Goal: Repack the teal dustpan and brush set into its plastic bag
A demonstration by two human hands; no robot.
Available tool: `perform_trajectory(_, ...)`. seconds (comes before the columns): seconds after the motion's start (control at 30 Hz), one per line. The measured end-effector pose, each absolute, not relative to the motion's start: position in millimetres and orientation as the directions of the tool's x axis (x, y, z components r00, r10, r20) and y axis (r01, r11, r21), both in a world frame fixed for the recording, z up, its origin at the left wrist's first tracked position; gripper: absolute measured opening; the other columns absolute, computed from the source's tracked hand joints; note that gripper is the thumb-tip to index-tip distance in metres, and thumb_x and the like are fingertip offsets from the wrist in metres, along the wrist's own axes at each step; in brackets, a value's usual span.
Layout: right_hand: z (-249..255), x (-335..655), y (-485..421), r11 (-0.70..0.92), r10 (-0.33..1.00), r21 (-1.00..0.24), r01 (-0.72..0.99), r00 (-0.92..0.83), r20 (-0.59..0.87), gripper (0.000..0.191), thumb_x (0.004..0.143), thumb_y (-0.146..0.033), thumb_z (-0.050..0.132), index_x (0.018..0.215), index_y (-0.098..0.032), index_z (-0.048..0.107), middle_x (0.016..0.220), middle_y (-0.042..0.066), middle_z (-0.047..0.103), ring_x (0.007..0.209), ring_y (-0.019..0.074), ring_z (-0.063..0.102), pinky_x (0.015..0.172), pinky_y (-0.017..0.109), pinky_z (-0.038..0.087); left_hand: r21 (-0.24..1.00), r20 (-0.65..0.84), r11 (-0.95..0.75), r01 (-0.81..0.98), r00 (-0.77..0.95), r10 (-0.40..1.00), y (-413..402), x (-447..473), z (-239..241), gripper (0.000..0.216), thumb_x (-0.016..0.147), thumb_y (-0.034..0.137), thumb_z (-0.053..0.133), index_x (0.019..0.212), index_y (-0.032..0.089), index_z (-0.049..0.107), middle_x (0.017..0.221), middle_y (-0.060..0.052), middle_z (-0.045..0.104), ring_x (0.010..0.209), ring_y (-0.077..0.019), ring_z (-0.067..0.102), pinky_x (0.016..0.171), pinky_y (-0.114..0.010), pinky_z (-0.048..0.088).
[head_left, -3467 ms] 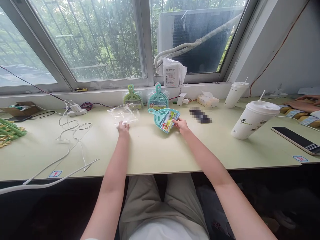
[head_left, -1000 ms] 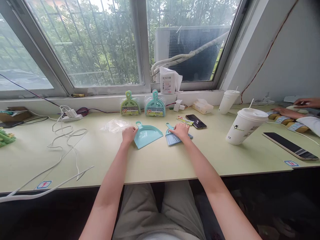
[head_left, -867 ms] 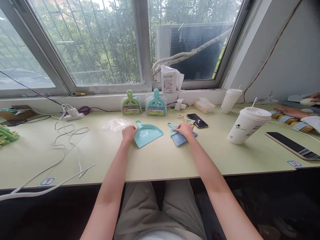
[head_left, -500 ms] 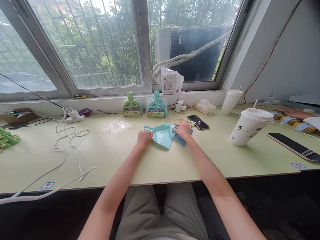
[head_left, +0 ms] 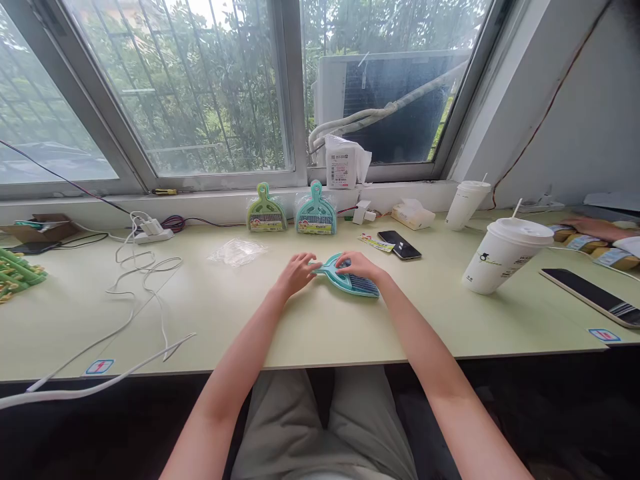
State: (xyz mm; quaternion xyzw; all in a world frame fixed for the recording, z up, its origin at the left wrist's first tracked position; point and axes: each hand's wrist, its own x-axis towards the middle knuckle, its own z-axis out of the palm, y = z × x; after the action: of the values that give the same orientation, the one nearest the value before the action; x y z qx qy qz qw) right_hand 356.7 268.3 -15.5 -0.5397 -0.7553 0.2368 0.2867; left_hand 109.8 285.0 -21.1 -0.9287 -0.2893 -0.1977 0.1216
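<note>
Pale tabletop (head_left: 320,337) | left hand (head_left: 297,273) pinching dustpan handle (head_left: 324,269) | right hand (head_left: 362,267), palm down, clamped on brush (head_left: 363,286)

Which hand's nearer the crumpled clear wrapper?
Left. The left hand, at the handle end of the brush-and-dustpan set, is right of the wrapper, apart from it. The right hand is farther right, over the set.

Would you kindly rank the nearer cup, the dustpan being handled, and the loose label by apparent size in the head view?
1. Nearer cup
2. Dustpan, partly hidden by the right hand
3. Loose label
</note>
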Motion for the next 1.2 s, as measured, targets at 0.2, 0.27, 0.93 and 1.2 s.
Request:
perform_trajectory(0.2, -19.7, 348.8, 269.7, 0.31, 0.951, -0.61, 0.729, -0.229, 0.209, 0.012, 0.071, -0.029, 0.074, 0.079, -0.021, 0.073, 0.092, 0.002, 0.071, 0.095, 0.0193, 0.061, 0.088, 0.028, 0.042, -0.224, 0.392, -0.826, 0.517, 0.824, 0.409, 281.7, 121.2, -27.4, 0.041, 0.087, 0.003, 0.041, 0.117, 0.021, 0.062, 0.116, -0.011, 0.058, 0.107, -0.0223, 0.052, 0.093, -0.037, 0.037)
perform_trajectory(0.27, -19.3, 344.7, 270.0, 0.286, 0.958, -0.589, 0.756, -0.209, 0.197, 0.011, 0.072, -0.028, 0.073, 0.08, -0.021, 0.073, 0.094, 0.002, 0.071, 0.096, 0.0185, 0.061, 0.086, 0.026, 0.042, -0.222, 0.389, -0.822, 0.525, 0.82, 0.419, 282.8, 124.3, -29.3, 0.041, 0.085, 0.001, 0.041, 0.115, 0.02, 0.062, 0.111, -0.01, 0.06, 0.102, -0.0217, 0.054, 0.092, -0.036, 0.037)
perform_trajectory(0.93, -2.9, 305.5, 260.1, 0.308, 0.808, -0.594, 0.743, 0.125, 0.576, 0.017, 0.082, -0.034, 0.058, 0.091, -0.02, 0.059, 0.095, 0.005, 0.066, 0.089, 0.0197, 0.06, 0.085, 0.033, 0.042, 0.683, 0.661, -0.631, 0.367, 0.056, 0.748, 268.9, 136.6, -15.6, 0.044, 0.089, 0.029, 0.045, 0.132, 0.026, 0.051, 0.129, -0.01, 0.055, 0.124, -0.0276, 0.046, 0.099, -0.043, 0.039)
perform_trajectory(1.2, -21.3, 340.6, 285.6, 0.364, 0.85, -0.713, 0.599, 0.1, 0.518, 0.048, 0.098, -0.039, 0.021, 0.114, -0.019, 0.061, 0.129, 0.011, 0.056, 0.119, 0.0197, 0.051, 0.099, 0.035, 0.041, 0.991, -0.018, 0.038, -0.129, 0.151, 0.988, 293.2, 131.8, -32.7, 0.021, 0.065, 0.029, 0.057, 0.083, 0.017, 0.058, 0.072, -0.001, 0.056, 0.066, -0.0142, 0.054, 0.058, -0.024, 0.045)
